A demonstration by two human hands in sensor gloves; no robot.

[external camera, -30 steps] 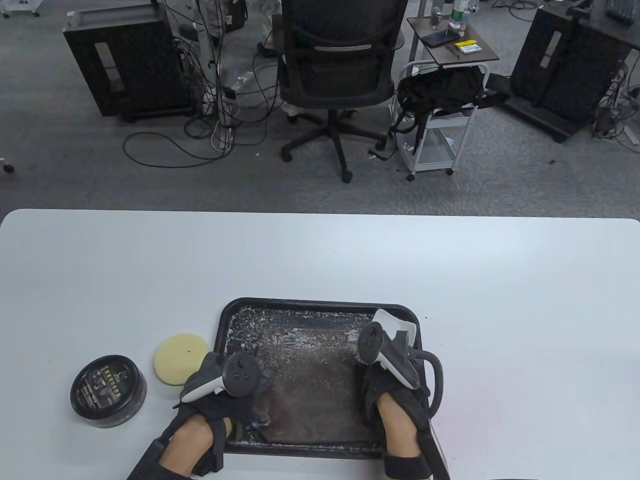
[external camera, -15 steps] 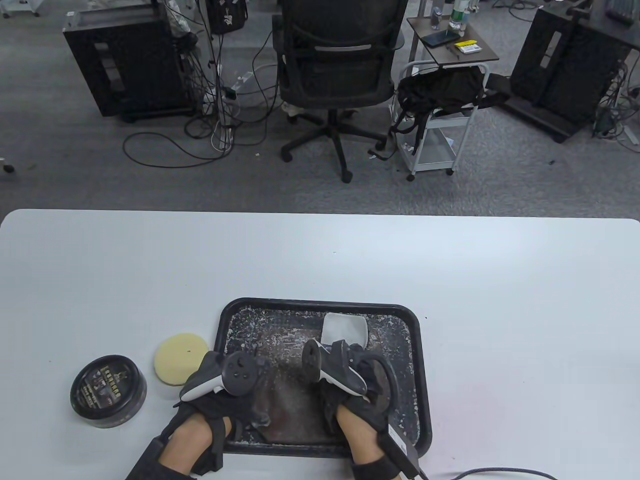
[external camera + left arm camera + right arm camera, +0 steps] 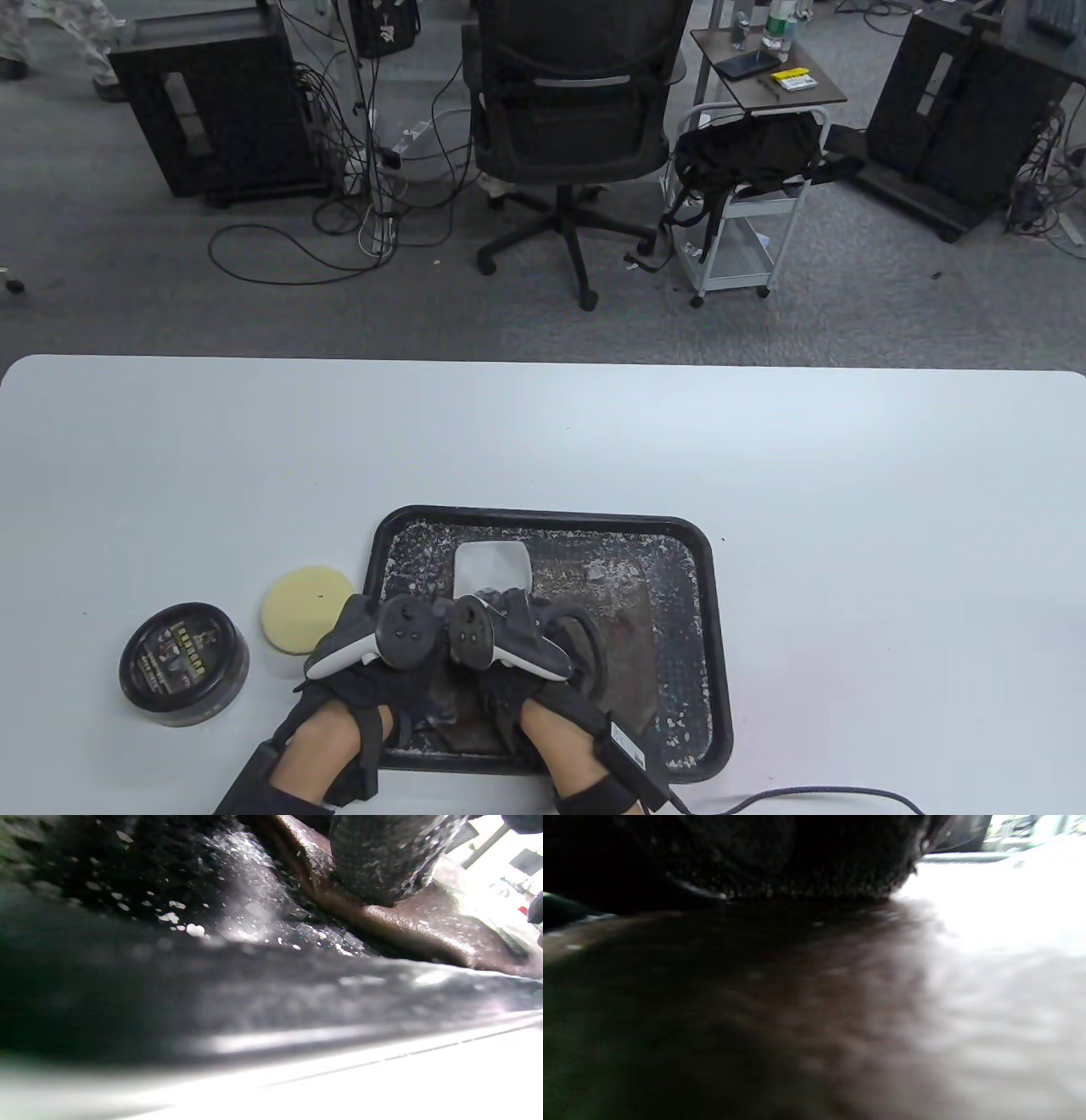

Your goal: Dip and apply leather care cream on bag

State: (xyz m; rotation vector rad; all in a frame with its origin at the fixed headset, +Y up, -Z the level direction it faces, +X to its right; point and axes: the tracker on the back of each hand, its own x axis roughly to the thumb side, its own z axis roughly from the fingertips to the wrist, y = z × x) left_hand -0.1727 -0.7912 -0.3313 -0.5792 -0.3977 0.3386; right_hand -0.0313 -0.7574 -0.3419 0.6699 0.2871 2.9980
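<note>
Since approx. 1 s ago the right hand (image 3: 509, 654) has been swept from the tray's far-right corner leftwards across the bag, w/ the white cloth (image 3: 492, 571) carried along; it now sits just beside the left hand (image 3: 382, 649), trackers nearly touching. Left hand has not shifted. The bag (image 3: 611, 654), flat, brown, grainy leather, is laid in the black tray (image 3: 717, 645) at the near-centre of the table (image 3: 764, 458), smeared w/ whitish cream flecks. Right-hand fingers are hidden under tracker and cloth; the cloth appears to be pressed down on the leather, but whether it is pinched or merely pushed by flat fingers can't be told. Left-hand fingers are hidden from above; in the left wrist view one gloved finger (image 3: 382, 861) is seen bearing down on the leather edge, apparently pinning it, though curl of the fingers can't be told. Cream tin (image 3: 184, 665) is left lidded at the tray's left, yellow sponge pad (image 3: 307, 609) between tin and tray, untouched. Handling, as judged: bag looks light, limp, soft, and slick where cream is wet, so it is likely to slide or ruck under rubbing; best pinned at its near-left edge w/ the left hand while strokes are made away from that hold. Cloth is thin and floppy; better bunched under fingertips than held by a corner.
</note>
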